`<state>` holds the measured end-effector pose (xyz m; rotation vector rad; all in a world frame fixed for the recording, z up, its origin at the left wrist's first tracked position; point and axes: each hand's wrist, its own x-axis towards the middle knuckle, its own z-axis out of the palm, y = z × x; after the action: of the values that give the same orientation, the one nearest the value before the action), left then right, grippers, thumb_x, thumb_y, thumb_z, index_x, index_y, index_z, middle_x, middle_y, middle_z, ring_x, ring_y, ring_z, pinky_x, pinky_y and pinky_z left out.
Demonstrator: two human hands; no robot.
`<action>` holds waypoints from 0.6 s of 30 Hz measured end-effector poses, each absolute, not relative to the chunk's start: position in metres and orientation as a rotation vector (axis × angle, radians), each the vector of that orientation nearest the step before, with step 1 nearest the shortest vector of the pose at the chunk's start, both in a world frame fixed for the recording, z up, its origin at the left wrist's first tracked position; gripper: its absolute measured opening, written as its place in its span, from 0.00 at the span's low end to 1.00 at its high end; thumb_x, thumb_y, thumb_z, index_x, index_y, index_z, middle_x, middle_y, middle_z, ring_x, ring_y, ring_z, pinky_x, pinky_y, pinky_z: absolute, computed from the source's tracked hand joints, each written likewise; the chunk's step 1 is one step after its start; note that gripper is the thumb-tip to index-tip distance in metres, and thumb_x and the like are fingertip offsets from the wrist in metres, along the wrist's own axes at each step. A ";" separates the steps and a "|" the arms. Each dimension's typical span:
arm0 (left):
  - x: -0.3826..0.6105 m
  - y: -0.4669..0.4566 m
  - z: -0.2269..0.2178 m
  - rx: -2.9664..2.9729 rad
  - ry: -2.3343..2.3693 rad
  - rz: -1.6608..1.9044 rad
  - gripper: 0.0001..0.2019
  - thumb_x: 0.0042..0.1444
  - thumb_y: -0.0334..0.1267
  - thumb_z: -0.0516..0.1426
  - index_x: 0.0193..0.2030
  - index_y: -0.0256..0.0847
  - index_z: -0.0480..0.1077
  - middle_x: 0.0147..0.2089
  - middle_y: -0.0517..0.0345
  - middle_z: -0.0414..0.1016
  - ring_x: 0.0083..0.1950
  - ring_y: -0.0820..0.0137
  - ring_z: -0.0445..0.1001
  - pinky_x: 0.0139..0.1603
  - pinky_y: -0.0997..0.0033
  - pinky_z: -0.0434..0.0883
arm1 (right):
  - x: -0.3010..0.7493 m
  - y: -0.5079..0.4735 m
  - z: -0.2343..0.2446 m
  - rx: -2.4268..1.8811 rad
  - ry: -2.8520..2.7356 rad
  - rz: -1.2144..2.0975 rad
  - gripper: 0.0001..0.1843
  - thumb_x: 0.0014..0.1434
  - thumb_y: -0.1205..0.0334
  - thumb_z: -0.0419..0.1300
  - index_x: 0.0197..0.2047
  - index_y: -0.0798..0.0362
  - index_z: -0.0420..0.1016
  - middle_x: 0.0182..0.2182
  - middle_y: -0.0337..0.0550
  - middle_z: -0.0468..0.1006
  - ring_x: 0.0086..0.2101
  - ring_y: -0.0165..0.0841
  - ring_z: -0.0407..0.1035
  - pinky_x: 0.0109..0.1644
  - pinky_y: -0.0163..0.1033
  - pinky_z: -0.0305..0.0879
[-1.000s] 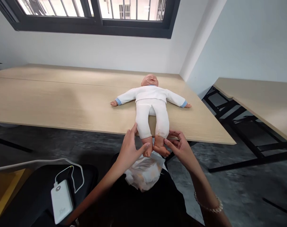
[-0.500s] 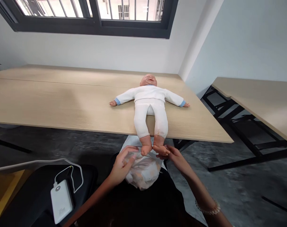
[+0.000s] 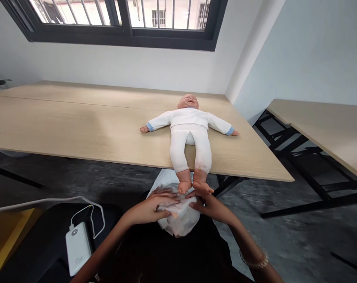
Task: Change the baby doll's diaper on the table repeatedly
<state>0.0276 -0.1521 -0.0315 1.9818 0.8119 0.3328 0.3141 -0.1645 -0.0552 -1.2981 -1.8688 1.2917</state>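
Note:
A crumpled, translucent plastic bag with pale contents lies on my lap under the table edge. My left hand rests on its left side, fingers stretched out and thumb apart. On the bag's right side is my right hand, its thumb and fingers apart against the plastic; some of its fingers are hidden by a foot. Just above both hands, the bare feet of a baby doll overhang the table edge. The doll lies on its back with arms spread, in a white top with blue cuffs and white trousers.
The doll lies on a long wooden table against the wall. To the left, a white power bank with a cable sits on a black seat. Another table with black folding legs stands to the right.
Both hands have moved inward onto the bag, the right one leftward and lower from beside the doll's foot. The whole view has shifted slightly; the doll lies as before.

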 end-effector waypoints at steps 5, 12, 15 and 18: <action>0.016 -0.151 -0.028 1.891 0.749 0.439 0.26 0.58 0.49 0.68 0.63 0.55 0.75 0.68 0.55 0.73 0.74 0.56 0.65 0.77 0.48 0.57 | 0.328 -0.174 -0.008 -1.197 -2.043 1.464 0.26 0.57 0.43 0.71 0.55 0.46 0.84 0.48 0.47 0.81 0.46 0.42 0.75 0.52 0.46 0.76; 0.031 -0.169 0.014 1.835 0.579 0.496 0.14 0.68 0.47 0.59 0.58 0.62 0.79 0.66 0.64 0.74 0.74 0.59 0.65 0.78 0.48 0.56 | 0.370 -0.196 0.056 -0.920 -2.079 1.548 0.29 0.53 0.53 0.77 0.58 0.39 0.82 0.50 0.46 0.83 0.51 0.46 0.79 0.60 0.48 0.74; 0.050 -0.177 0.032 1.727 0.594 0.638 0.14 0.69 0.50 0.57 0.56 0.60 0.80 0.59 0.62 0.81 0.64 0.58 0.76 0.72 0.51 0.66 | 0.380 -0.208 0.056 -0.972 -1.988 1.323 0.35 0.52 0.55 0.77 0.63 0.37 0.78 0.55 0.48 0.81 0.53 0.47 0.77 0.60 0.48 0.75; 0.071 -0.178 0.042 1.585 0.712 0.764 0.21 0.66 0.59 0.57 0.50 0.49 0.83 0.47 0.56 0.85 0.48 0.58 0.81 0.51 0.60 0.75 | 0.376 -0.214 0.049 -1.183 -1.819 1.034 0.50 0.51 0.53 0.78 0.73 0.35 0.64 0.67 0.49 0.69 0.64 0.50 0.67 0.66 0.52 0.69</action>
<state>0.0707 -0.1780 0.0422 1.5847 0.7125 0.7643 0.3759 -0.2143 0.0494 -1.1833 -1.8192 1.0339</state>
